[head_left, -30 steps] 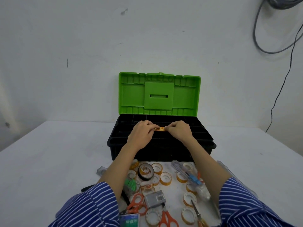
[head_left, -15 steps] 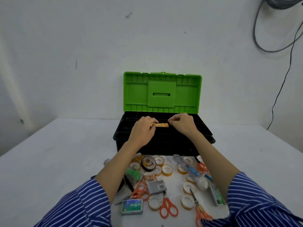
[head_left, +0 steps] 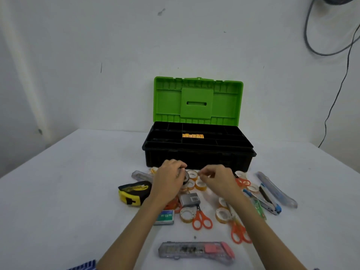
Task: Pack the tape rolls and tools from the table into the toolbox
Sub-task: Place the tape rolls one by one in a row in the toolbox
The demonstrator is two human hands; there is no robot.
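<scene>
The black toolbox (head_left: 196, 157) stands open at the table's back, its green lid (head_left: 197, 101) upright. A row of orange tape rolls (head_left: 192, 136) lies in a middle tray compartment. In front of the box, my left hand (head_left: 168, 179) grips a black tape roll (head_left: 186, 177). My right hand (head_left: 217, 179) hovers with curled fingers over small yellow tape rolls (head_left: 200, 184); whether it holds one is hidden. More yellow rolls (head_left: 186, 214) and orange scissors (head_left: 201, 219) lie nearer to me.
A yellow-black tape measure (head_left: 134, 192) lies left of my left arm. A staples box (head_left: 164, 217), a grey case (head_left: 190, 198), a blue-tipped crimper (head_left: 269, 201), a clear cutter (head_left: 277, 190) and a clear knife (head_left: 194, 250) lie scattered. Wall cables (head_left: 331, 106) hang at the right.
Both hands let go of the orange tape rolls, now lying in the tray, and came back down to the pile. My left hand took hold of the black roll.
</scene>
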